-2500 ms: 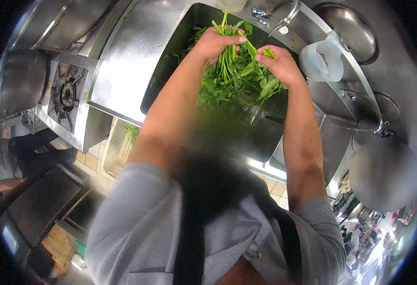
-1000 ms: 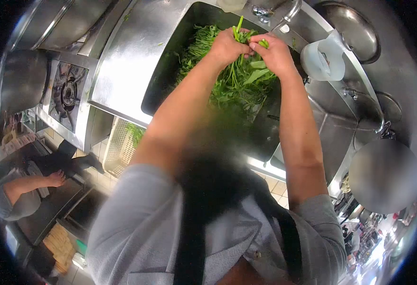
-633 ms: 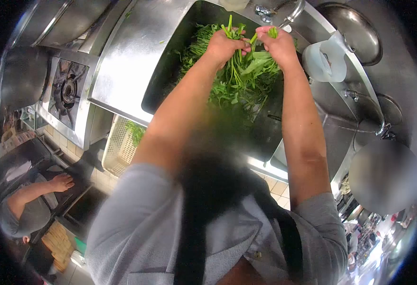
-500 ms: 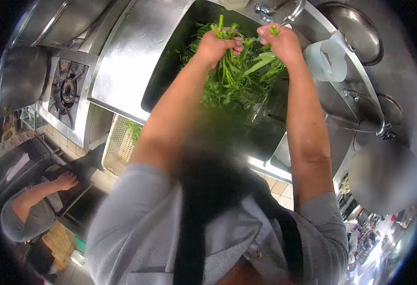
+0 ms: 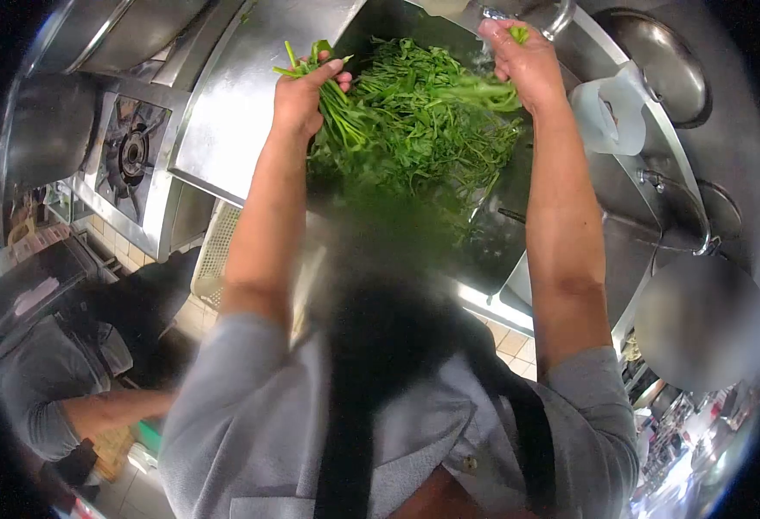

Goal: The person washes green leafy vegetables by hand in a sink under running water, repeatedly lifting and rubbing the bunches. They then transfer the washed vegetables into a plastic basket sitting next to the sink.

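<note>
In my left hand (image 5: 304,93) is a bunch of long-stemmed leafy greens (image 5: 343,121), held over the left side of the sink (image 5: 511,232) with the stem ends pointing up. My right hand (image 5: 525,65) is closed on a few more green stalks near the tap at the back right; their leaves trail left, blurred. A large heap of wet leafy greens (image 5: 423,112) fills the sink between my hands. Water appears to run beside my right hand.
A metal counter (image 5: 228,130) lies left of the sink, then a gas burner (image 5: 132,154). A pale plastic jug (image 5: 612,117) stands at right, near a second tap (image 5: 700,221). A white basket (image 5: 215,251) is below the counter. Another person's arm (image 5: 116,411) shows at lower left.
My left hand has moved left with its bunch, away from the middle of the sink. My right hand has shifted slightly up and right. The co-worker's arm has moved lower.
</note>
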Tool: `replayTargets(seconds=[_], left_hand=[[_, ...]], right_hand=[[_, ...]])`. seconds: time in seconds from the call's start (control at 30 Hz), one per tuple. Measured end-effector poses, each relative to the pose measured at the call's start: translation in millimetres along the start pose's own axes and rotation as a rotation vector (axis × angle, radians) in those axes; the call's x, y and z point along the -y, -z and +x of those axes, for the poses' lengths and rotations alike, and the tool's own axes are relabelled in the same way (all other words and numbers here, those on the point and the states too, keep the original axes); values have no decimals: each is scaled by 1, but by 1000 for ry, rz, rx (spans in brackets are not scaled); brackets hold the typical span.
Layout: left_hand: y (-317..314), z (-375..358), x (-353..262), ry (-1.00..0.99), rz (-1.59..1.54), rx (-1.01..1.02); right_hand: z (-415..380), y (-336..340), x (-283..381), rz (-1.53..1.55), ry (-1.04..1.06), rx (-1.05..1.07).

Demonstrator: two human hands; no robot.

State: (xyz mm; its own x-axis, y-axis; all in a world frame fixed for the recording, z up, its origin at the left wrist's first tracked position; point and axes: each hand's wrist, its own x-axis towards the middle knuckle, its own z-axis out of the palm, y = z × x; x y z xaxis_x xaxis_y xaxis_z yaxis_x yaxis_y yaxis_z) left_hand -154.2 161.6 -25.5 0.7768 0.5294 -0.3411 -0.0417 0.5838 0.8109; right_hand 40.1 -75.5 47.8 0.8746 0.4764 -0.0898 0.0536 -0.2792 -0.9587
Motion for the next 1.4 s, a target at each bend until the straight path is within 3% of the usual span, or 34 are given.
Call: replayTargets(seconds=[0.03, 0.13, 0.2, 0.27, 0.33, 0.4, 0.43, 0.53, 0.57, 0.63, 0.67, 0.77, 0.93, 0.97, 1.03, 1.1, 1.2, 1.4], left_hand=[[-6, -2, -1, -7, -45, -7], [-34, -10, -5, 17, -154, -24], [-53, -8, 0, 43, -249, -15], [-62, 0, 9, 74, -343, 74], [-73, 3, 27, -33, -447, 208], [-74, 2, 48, -215, -17, 264], [-87, -1, 43, 101, -181, 191], [-111, -30, 43, 178, 81, 157], [-112, -27, 47, 182, 82, 165], [-112, -21, 55, 223, 60, 262], [-113, -21, 56, 224, 61, 264], [-120, -25, 52, 251, 167, 268], [-129, -32, 52, 147, 323, 344], [-122, -19, 72, 101, 229, 400], [-118, -15, 74, 78, 243, 376], [-113, -12, 72, 54, 256, 354], [-96, -14, 52, 62, 438, 87], [-54, 11, 37, 61, 553, -41]], right_hand=[[-4, -7, 3, 3, 5, 8], [-29, -34, 9, -242, -46, 373], [-48, -58, -23, -280, -54, 457], [-62, -67, -33, -274, -246, 580], [-67, -66, -49, -121, -260, 452], [-70, -59, -62, -46, -309, 312], [-72, -55, -68, 31, -359, 177], [-73, -43, -71, -143, -175, 189], [-75, -35, -70, -143, -178, 181], [-84, -20, -37, -433, -178, 253], [-84, -14, -39, -432, -180, 251], [-76, 3, -41, -493, -62, -29], [-56, 0, -47, -514, 26, -8], [-53, -3, -49, -528, 33, 21], [-49, -6, -48, -540, 41, 55], [-44, -5, -44, -264, -204, -39], [-36, 6, -40, -45, -142, -47], [-23, 23, -21, -40, -143, -134]])
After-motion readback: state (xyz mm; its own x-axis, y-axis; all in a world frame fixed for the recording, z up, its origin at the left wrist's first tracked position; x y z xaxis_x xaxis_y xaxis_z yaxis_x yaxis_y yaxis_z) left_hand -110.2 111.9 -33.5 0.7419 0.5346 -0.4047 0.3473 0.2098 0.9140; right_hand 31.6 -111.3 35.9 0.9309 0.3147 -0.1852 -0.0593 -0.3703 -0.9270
